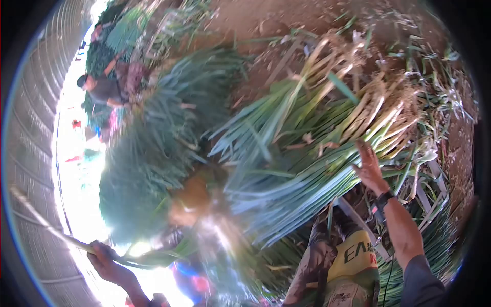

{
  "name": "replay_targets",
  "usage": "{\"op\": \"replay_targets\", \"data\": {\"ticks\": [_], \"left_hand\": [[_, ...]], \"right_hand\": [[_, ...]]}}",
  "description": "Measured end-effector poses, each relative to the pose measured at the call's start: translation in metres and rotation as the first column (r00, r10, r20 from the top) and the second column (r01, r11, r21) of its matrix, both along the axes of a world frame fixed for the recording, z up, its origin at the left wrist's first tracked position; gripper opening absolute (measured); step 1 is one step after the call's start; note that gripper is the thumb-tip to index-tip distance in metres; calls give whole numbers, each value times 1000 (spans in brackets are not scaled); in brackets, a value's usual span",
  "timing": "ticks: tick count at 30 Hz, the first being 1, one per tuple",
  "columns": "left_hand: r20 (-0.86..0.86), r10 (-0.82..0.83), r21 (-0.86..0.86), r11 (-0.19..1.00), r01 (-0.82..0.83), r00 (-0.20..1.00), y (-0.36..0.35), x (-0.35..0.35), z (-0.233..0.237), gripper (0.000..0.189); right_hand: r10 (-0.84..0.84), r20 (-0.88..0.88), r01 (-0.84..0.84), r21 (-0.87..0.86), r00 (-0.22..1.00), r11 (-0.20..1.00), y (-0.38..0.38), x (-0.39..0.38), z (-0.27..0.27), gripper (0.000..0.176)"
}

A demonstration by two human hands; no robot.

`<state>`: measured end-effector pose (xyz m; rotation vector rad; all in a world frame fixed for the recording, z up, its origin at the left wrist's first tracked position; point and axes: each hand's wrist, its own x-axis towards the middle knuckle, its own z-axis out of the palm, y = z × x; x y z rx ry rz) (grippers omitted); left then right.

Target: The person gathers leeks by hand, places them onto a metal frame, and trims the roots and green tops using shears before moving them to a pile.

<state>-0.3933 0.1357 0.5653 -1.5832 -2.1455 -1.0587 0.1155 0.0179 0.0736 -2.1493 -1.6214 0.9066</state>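
My left hand (104, 257), at the lower left, is closed around a single long green onion (53, 233). Its pale stem points to the upper left, and its green leaves trail to the right behind the hand. My right hand (369, 168), with a dark watch on the wrist, rests on or just over a large pile of green onions (302, 179). Its fingers are stretched out and I see nothing gripped in them. The pile's roots, brown with soil, point to the upper right, while its leaves spread to the lower left.
A second heap of green onions (169, 117) lies to the left, partly blurred. Beyond it a person in a dark shirt (105, 91) bends among more plants. Yellow printed material (353, 256) lies by my legs. Bare soil (255, 20) carries scattered leaf scraps. A ribbed wall (30, 128) curves along the left.
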Motion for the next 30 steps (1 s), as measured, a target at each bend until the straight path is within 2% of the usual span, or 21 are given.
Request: {"op": "replay_targets", "data": {"ticks": [1, 2, 4, 5, 6, 7, 8, 9, 11, 14, 18, 19, 20, 21, 22, 23, 24, 26, 27, 29, 30], "left_hand": [[-116, 185, -42, 981, -191, 976, -19, -22, -2, 22], [-94, 198, -95, 974, -207, 976, -52, -106, 3, 22], [101, 74, -154, 986, -58, 992, -119, -185, 5, 20], [-200, 217, -418, 863, -284, 955, -170, -268, 15, 28], [-540, 68, -453, 816, -358, 839, -217, -301, 4, 33], [-813, -74, -388, 808, -443, 577, -262, -333, -6, 39], [-875, 38, -352, 636, -687, 483, -307, -354, -15, 54], [-898, 101, -343, 451, -824, 429, -338, -354, -27, 53], [-859, 133, -472, 173, -865, 495, -380, -336, -69, 51], [-644, 136, -761, -12, -649, 753, -406, -274, -158, 49], [-26, 49, -998, 60, -29, 998, -360, -151, -275, 47], [184, -41, -983, 4, 184, 982, -303, -88, -274, 42], [209, -586, -976, -81, 200, 783, -331, -106, -323, 36], [227, -617, -964, -30, 266, 754, -312, -80, -342, 36], [261, -650, -937, 8, 350, 713, -276, -34, -352, 35], [307, -683, -893, 35, 450, 663, -241, 20, -358, 35], [388, -725, -911, -208, 356, 569, -202, 62, -352, 46], [345, -788, -808, 27, 589, 510, -165, 132, -372, 59], [321, -800, -726, 136, 674, 507, -155, 160, -381, 69], [277, -838, -779, 89, 621, 469, -134, 210, -403, 79], [213, -870, -781, 122, 612, 444, -126, 233, -410, 82]], "right_hand": [[17, -13, -17, 21, 1000, 1000, 1, 1, 0, 89], [18, -2, -18, 0, 1000, 1000, 0, 1, -4, 89], [66, 1, -66, 33, 998, 997, -1, 3, -8, 91], [68, -5, -68, 45, 998, 997, -1, 4, -10, 91], [78, -8, -77, 66, 997, 995, -1, 4, -12, 89], [82, 20, -83, 64, 996, 995, -1, 2, -10, 86], [90, 20, -91, 63, 996, 994, -1, 1, -9, 86], [95, 24, -96, 65, 995, 993, -1, 4, -10, 85], [106, 11, -107, 85, 994, 991, -5, 9, -17, 83], [122, -10, -120, 101, 992, 988, -3, 11, -13, 79], [89, -9, -86, 179, 996, 980, -6, 10, 11, 70], [56, -24, -50, 196, 998, 979, -12, 15, 19, 69], [-23, 12, 21, 180, 1000, 983, -25, 19, 13, 64], [-79, 26, 73, 180, 997, 981, -51, 24, 0, 61], [-142, -213, 187, 211, 967, 959, -73, 27, -6, 60], [-259, -315, 315, 141, 913, 939, -94, 29, -5, 58], [-403, -419, 447, 8, 813, 894, -112, 25, -2, 56], [-620, -532, 598, -241, 577, 764, -134, 12, 3, 55], [-626, -403, 542, -315, 667, 779, -147, 13, 1, 55], [-514, -299, 518, -72, 804, 853, -174, -2, -12, 59], [-561, -339, 543, -156, 755, 825, -176, -2, -13, 61]]}}
